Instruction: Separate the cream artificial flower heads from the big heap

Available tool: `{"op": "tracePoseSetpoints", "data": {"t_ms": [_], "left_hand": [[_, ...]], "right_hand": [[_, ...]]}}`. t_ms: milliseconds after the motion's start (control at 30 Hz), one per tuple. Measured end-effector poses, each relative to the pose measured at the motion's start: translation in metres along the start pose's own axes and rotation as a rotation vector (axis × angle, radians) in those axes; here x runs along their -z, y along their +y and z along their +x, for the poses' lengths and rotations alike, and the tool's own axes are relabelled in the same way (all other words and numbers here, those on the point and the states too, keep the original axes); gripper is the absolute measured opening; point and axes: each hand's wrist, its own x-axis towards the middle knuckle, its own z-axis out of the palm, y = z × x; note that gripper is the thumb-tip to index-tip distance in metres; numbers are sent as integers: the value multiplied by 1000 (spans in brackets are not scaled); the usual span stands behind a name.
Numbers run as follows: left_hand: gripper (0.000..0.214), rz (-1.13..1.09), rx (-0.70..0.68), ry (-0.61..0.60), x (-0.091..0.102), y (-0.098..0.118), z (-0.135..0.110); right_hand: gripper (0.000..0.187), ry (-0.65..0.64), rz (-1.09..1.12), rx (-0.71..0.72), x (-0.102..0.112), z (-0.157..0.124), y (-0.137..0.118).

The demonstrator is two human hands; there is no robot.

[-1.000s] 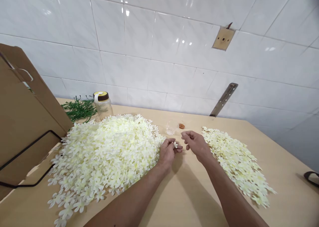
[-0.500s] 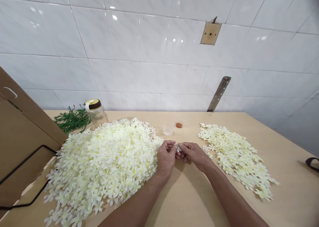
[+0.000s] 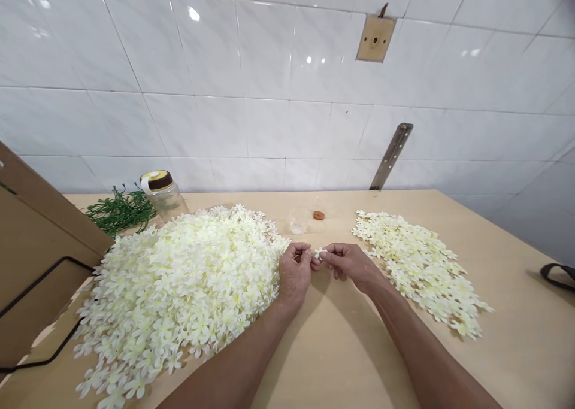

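Note:
A small white artificial flower [image 3: 318, 253] is pinched between the fingertips of my left hand [image 3: 294, 272] and my right hand [image 3: 348, 262], just above the wooden table [image 3: 341, 349]. Both hands have their fingers curled closed on it. A large heap of the same cream-white flowers [image 3: 184, 283] lies directly left of my left hand. A smaller, flatter spread of flowers [image 3: 417, 268] lies to the right of my right hand.
A clear jar with a brown lid [image 3: 162, 193] and green plastic stems [image 3: 119, 210] sit at the back left. A cardboard box with a black wire [image 3: 31, 259] stands at the left edge. A small brown disc [image 3: 318, 215] lies near the tiled wall.
My right hand has closed in on my left hand and now pinches the flower together with it. The view has shifted a little to the right and down.

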Motion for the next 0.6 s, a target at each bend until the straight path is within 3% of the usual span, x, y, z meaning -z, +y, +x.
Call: {"op": "tracePoseSetpoints", "data": {"t_ms": [167, 433, 600], "left_hand": [[17, 15, 15, -19, -1, 3, -3], [15, 28, -8, -23, 0, -2, -2], [16, 53, -13, -26, 1, -7, 0]], "right_hand": [[37, 77, 28, 34, 5, 1, 1], [44, 16, 19, 22, 0, 0, 2], [47, 2, 156, -10, -3, 1, 2]]}}
